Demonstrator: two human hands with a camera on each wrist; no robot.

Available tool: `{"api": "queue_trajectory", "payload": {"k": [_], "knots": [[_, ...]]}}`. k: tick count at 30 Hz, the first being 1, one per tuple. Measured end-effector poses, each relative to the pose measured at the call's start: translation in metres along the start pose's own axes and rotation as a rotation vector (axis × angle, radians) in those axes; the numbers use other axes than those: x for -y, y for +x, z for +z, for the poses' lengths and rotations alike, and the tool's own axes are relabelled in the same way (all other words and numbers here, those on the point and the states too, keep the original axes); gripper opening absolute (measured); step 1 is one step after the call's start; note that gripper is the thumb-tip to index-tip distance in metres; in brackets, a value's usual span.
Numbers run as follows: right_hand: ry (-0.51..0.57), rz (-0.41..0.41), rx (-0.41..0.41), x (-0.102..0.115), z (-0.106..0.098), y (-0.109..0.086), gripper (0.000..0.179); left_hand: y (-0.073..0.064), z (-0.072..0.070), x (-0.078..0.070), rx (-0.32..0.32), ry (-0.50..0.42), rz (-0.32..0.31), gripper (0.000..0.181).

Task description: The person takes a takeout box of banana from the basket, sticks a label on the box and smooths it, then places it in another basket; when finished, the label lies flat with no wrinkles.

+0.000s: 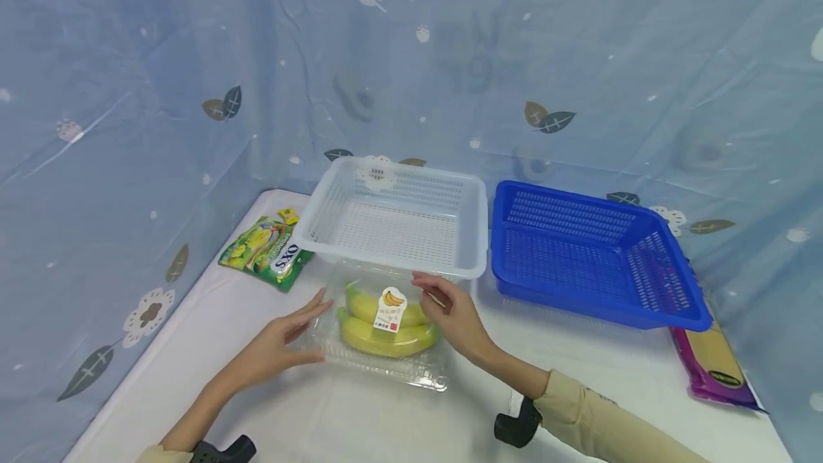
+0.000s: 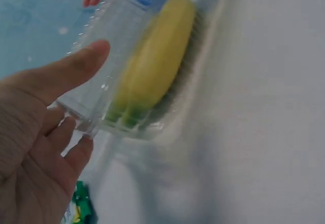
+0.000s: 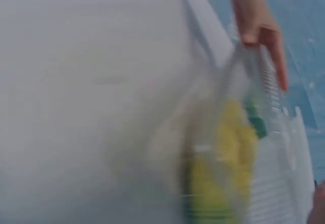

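Observation:
Two yellow bananas [image 1: 386, 341] lie inside a clear plastic clamshell box [image 1: 356, 361] with a white banana label [image 1: 390, 309] on top. At the box's left end, my left hand [image 1: 273, 349] grips the edge, thumb on one side and fingers on the other. In the left wrist view, the left hand's fingertips [image 2: 81, 150] meet the box's corner. Over the box's upper right part, my right hand [image 1: 458, 320] has bent fingers near the lid edge; its hold on the box is unclear. Only a blurred bit of the right hand [image 3: 318, 206] enters the right wrist view.
Behind the box stands a white basket [image 1: 391, 261], with a blue basket [image 1: 591, 309] to its right. A green snack bag [image 1: 263, 249] lies at the left beside the white basket. A purple and yellow package [image 1: 714, 359] lies partly behind the blue basket. A patterned blue curtain [image 1: 411, 91] encloses the table.

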State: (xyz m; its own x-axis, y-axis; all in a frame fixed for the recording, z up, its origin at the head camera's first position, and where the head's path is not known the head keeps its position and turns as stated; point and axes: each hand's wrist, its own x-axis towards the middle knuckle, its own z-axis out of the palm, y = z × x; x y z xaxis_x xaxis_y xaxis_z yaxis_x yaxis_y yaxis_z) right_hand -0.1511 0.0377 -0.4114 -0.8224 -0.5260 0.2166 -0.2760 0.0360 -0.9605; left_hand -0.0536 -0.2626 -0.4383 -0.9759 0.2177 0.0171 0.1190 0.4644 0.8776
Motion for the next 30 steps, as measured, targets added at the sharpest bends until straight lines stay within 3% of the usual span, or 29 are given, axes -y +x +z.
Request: {"api": "queue_trajectory", "payload": {"k": [3,6,10,19,26,30], "knots": [[-0.052,-0.115,-0.039,-0.004,-0.001,-0.022,0.027,-0.001,-0.007,-0.003,0.016,-0.015,0.028,0.079],[-0.175,-0.210,-0.065,-0.009,-0.001,-0.041,0.029,0.001,-0.012,-0.002,-0.002,-0.009,0.066,0.078],[-0.306,-0.266,-0.119,-0.016,0.002,-0.060,0.035,0.003,-0.017,0.002,-0.059,0.015,0.100,0.072],[-0.383,-0.264,-0.244,-0.038,0.011,-0.084,0.053,0.015,-0.028,0.010,-0.219,0.151,0.143,0.057],[-0.394,-0.278,-0.259,-0.040,0.016,-0.091,0.057,0.035,-0.035,0.007,-0.330,0.183,0.230,0.050],[-0.377,-0.244,-0.252,-0.043,0.018,-0.095,0.055,0.046,-0.039,0.006,-0.398,0.217,0.267,0.047]]}}
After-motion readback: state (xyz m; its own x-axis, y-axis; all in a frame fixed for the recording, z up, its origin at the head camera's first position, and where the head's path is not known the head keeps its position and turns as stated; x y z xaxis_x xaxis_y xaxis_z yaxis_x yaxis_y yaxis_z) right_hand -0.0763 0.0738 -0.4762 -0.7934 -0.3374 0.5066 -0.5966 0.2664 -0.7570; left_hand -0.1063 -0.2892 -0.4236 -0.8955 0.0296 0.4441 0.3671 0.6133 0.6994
